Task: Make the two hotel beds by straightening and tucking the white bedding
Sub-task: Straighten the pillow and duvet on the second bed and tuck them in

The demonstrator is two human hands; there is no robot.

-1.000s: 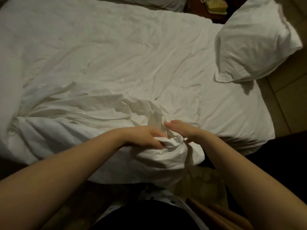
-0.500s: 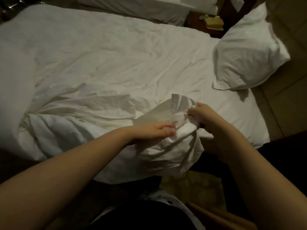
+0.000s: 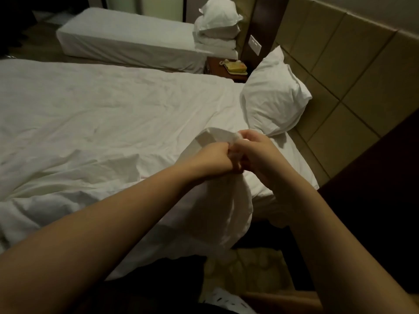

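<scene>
A yellowish telephone (image 3: 235, 66) is seen on the nightstand (image 3: 214, 65). At the near bed's (image 3: 113, 114) edge, a bunched corner of white bedding (image 3: 217, 200) is gripped tight by the left hand (image 3: 213, 158) and right hand (image 3: 256, 152), fingers curled, knuckles touching.

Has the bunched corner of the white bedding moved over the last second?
Yes. The bedding corner, gripped by the left hand and right hand, has risen off the near bed at its edge and moved toward the pillow.
</scene>
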